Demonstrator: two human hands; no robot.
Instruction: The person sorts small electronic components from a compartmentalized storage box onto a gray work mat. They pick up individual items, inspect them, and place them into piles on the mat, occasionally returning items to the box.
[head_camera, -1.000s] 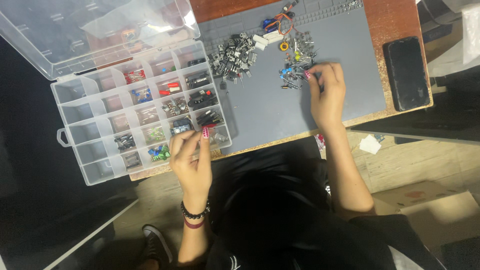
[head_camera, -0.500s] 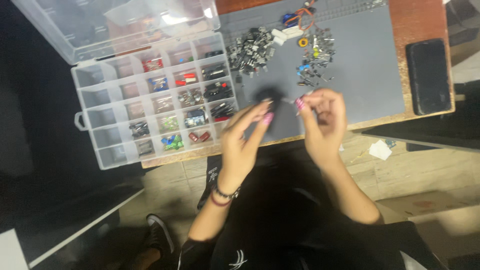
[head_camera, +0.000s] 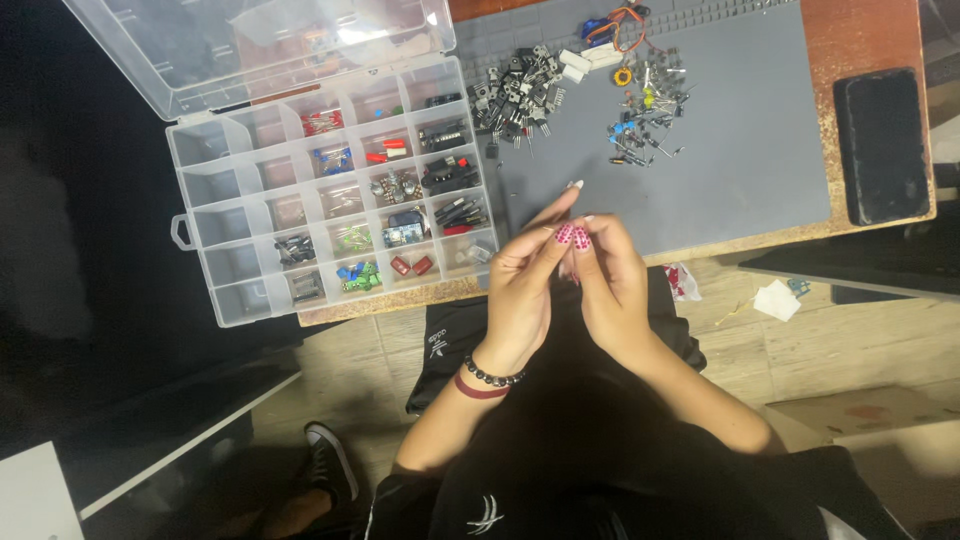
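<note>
Both hands up together, just off the near edge of the tabletop (head_camera: 860, 30). Left hand (head_camera: 522, 290) and right hand (head_camera: 608, 285) touching at the fingertips (head_camera: 566, 236), pinched shut, one long left finger poking up toward 12 o'clock. Maybe a tiny part squeezed in there; too small to tell.

At 9 o'clock from the hands, the clear box (head_camera: 181, 232), lid open, little bits in many of its small rooms. At 12 o'clock, the grey mat (head_camera: 740, 180). On the mat, far from the hands, a heap of black parts (head_camera: 518, 95) at 12 o'clock and a heap of mixed parts (head_camera: 640, 115) at 1 o'clock. Over at 2 o'clock, a dark phone (head_camera: 880, 145), lying flat.

Looks like the checking part of sorting: looking closely at one small piece before picking a room for it. Next calls for a soft, steady pinch, a careful reach to the right room at 9 o'clock, and letting go only once low over it.
</note>
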